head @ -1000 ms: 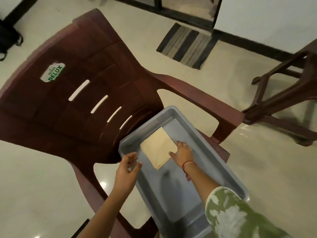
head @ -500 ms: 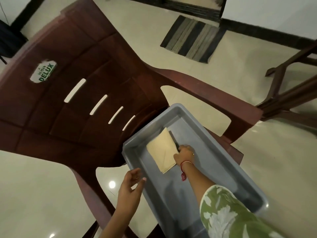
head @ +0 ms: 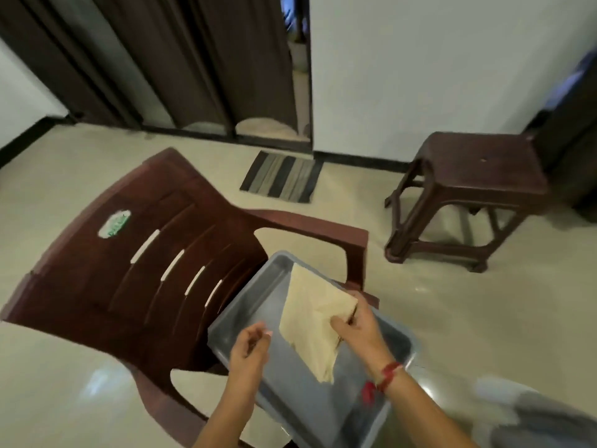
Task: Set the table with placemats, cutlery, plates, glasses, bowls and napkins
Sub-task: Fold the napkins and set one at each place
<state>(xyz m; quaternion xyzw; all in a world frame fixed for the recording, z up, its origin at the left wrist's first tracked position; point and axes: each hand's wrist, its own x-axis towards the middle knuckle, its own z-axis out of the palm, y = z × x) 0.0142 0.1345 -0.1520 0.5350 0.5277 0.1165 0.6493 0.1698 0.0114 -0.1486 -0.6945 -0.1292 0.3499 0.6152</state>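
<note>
A folded beige napkin (head: 310, 321) hangs lifted above the grey plastic tray (head: 255, 305). My right hand (head: 357, 331) pinches it at its right edge, a red thread around the wrist. My left hand (head: 250, 352) hovers beside the napkin's left side, over the tray's near-left rim, fingers loosely curled and holding nothing. The tray rests on the seat of a dark brown plastic chair (head: 155, 253). The tray's inside looks bare under the napkin.
A brown plastic stool (head: 468, 192) stands on the tiled floor at the right. A striped doormat (head: 282, 181) lies by a dark doorway at the back. A blurred grey shape (head: 533, 412) fills the bottom right corner.
My right hand has gripped the napkin and raised it off the tray floor. My head has tilted up, bringing the wall, doorway and stool into view.
</note>
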